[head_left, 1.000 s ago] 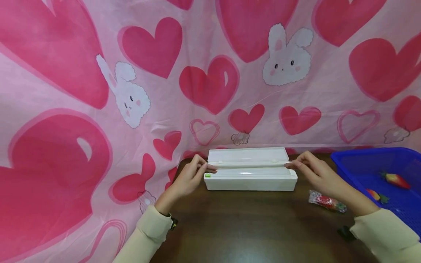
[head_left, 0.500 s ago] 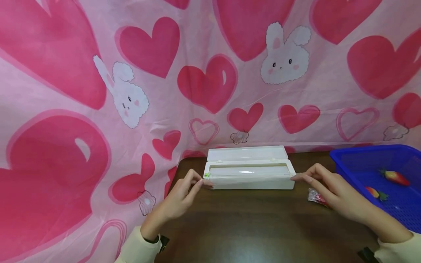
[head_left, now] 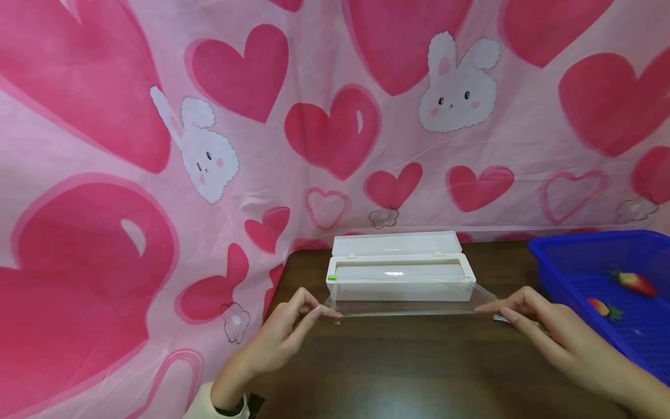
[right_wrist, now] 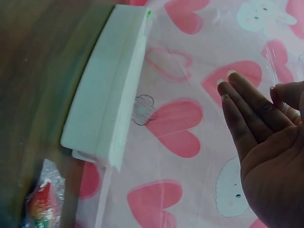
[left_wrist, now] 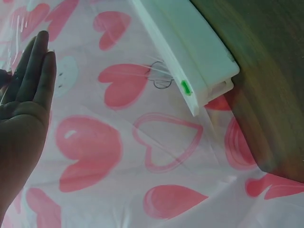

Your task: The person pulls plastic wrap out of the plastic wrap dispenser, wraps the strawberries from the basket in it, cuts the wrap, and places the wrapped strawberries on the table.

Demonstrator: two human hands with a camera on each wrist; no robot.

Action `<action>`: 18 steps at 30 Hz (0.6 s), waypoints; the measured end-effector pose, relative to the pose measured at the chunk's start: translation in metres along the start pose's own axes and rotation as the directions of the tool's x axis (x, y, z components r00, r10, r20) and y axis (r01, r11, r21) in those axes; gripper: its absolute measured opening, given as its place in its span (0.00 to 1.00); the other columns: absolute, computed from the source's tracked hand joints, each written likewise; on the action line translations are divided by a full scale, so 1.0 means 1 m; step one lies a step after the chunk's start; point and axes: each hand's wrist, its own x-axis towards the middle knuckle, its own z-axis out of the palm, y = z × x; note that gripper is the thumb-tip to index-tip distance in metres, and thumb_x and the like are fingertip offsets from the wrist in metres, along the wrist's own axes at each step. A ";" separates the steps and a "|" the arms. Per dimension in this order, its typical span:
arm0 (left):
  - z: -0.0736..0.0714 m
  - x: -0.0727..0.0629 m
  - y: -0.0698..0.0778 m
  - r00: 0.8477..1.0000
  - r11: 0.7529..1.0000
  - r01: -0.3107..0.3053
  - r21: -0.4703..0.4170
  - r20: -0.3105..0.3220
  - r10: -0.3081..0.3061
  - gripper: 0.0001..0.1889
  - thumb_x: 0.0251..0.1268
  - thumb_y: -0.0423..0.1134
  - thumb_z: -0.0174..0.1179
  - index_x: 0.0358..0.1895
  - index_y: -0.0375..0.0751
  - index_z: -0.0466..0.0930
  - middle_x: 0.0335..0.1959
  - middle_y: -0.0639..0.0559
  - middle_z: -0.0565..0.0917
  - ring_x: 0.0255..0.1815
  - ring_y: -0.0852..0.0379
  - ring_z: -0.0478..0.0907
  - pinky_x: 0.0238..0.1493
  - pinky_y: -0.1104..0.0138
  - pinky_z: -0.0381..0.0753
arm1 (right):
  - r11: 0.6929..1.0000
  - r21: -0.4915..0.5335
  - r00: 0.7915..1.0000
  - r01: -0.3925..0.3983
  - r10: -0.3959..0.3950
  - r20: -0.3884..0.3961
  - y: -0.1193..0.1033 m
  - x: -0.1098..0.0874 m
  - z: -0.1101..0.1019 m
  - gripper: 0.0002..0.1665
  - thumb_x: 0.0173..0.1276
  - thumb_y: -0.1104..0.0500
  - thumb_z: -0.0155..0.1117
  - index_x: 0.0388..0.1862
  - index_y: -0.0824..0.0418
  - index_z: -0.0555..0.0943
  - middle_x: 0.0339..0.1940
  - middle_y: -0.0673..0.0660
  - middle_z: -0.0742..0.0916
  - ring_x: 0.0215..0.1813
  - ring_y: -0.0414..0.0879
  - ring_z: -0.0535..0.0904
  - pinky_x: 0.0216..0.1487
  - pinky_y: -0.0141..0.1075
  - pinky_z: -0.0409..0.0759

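A sheet of clear cling film [head_left: 408, 308] stretches from a white cling film dispenser [head_left: 395, 257] toward me. My left hand [head_left: 285, 334] pinches the film's left corner between thumb and forefinger. At the right corner, my right hand [head_left: 552, 333] pinches it the same way. The film's front edge runs fairly straight between the hands, above the table. The dispenser's lid [head_left: 395, 243] is tipped back, and a roll [head_left: 377, 271] lies inside. A green slider [left_wrist: 185, 87] sits at the dispenser's left end. In both wrist views the other fingers are extended.
A blue basket [head_left: 557, 273] stands at the right with a strawberry [head_left: 635, 283] and another red fruit with green leaves [head_left: 598, 306]. A film-wrapped strawberry [right_wrist: 45, 202] lies right of the dispenser, mostly hidden in the head view. A pink heart-patterned cloth [head_left: 324, 70] hangs behind the brown table [head_left: 398, 366].
Both hands have moved from over the open dispenser toward me, drawing the film out past its front. The dispenser has stayed in place. The right hand now covers most of the wrapped strawberry.
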 end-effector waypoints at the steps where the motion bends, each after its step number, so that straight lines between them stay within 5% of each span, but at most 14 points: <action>1: 0.001 -0.002 0.001 1.000 1.000 0.001 -0.004 0.005 -0.001 0.02 0.79 0.32 0.52 0.45 0.43 0.70 0.50 0.57 0.89 0.31 0.68 0.80 0.27 0.75 0.68 | 1.000 -0.010 1.000 0.000 0.000 0.006 0.000 -0.004 0.001 0.26 0.69 0.77 0.59 0.46 0.43 0.74 0.53 0.42 0.89 0.45 0.31 0.82 0.42 0.21 0.74; 5: 0.009 -0.012 0.004 0.998 0.998 -0.055 0.027 -0.010 0.056 0.05 0.78 0.29 0.54 0.46 0.44 0.71 0.55 0.56 0.86 0.45 0.63 0.83 0.48 0.71 0.81 | 0.998 -0.005 0.996 -0.059 0.060 0.071 0.000 -0.021 0.006 0.25 0.72 0.73 0.59 0.53 0.43 0.76 0.55 0.41 0.88 0.49 0.32 0.82 0.41 0.22 0.77; 7: 0.014 -0.017 0.004 0.995 0.994 -0.095 0.049 -0.015 0.095 0.08 0.75 0.26 0.55 0.47 0.43 0.71 0.58 0.52 0.84 0.59 0.54 0.83 0.55 0.65 0.82 | 0.995 -0.037 0.990 -0.088 0.091 0.104 0.001 -0.029 0.009 0.26 0.74 0.70 0.59 0.60 0.42 0.76 0.56 0.39 0.86 0.55 0.34 0.82 0.46 0.22 0.78; 9: 0.019 -0.022 0.003 0.993 0.990 -0.119 0.075 -0.001 0.119 0.08 0.75 0.26 0.55 0.47 0.44 0.71 0.59 0.51 0.83 0.60 0.53 0.83 0.55 0.66 0.82 | 0.994 -0.076 0.989 -0.084 0.092 0.113 0.002 -0.034 0.013 0.25 0.73 0.68 0.62 0.58 0.39 0.76 0.57 0.38 0.85 0.58 0.32 0.80 0.53 0.21 0.74; 13: 0.025 -0.034 -0.001 0.991 0.988 -0.127 0.090 0.060 0.122 0.08 0.76 0.28 0.54 0.49 0.45 0.72 0.55 0.54 0.87 0.57 0.56 0.84 0.55 0.68 0.81 | 0.987 -0.133 0.992 0.086 -0.072 0.101 0.007 -0.042 0.020 0.30 0.61 0.69 0.73 0.45 0.35 0.73 0.64 0.44 0.81 0.68 0.36 0.71 0.68 0.18 0.54; 18: 0.029 -0.046 -0.005 0.991 0.991 -0.067 0.114 0.125 0.053 0.05 0.79 0.35 0.54 0.51 0.49 0.74 0.52 0.59 0.87 0.53 0.63 0.84 0.53 0.70 0.81 | 0.948 -0.103 0.945 0.303 -0.285 0.157 0.020 -0.050 0.033 0.35 0.51 0.67 0.79 0.50 0.36 0.75 0.73 0.58 0.75 0.77 0.46 0.62 0.71 0.21 0.53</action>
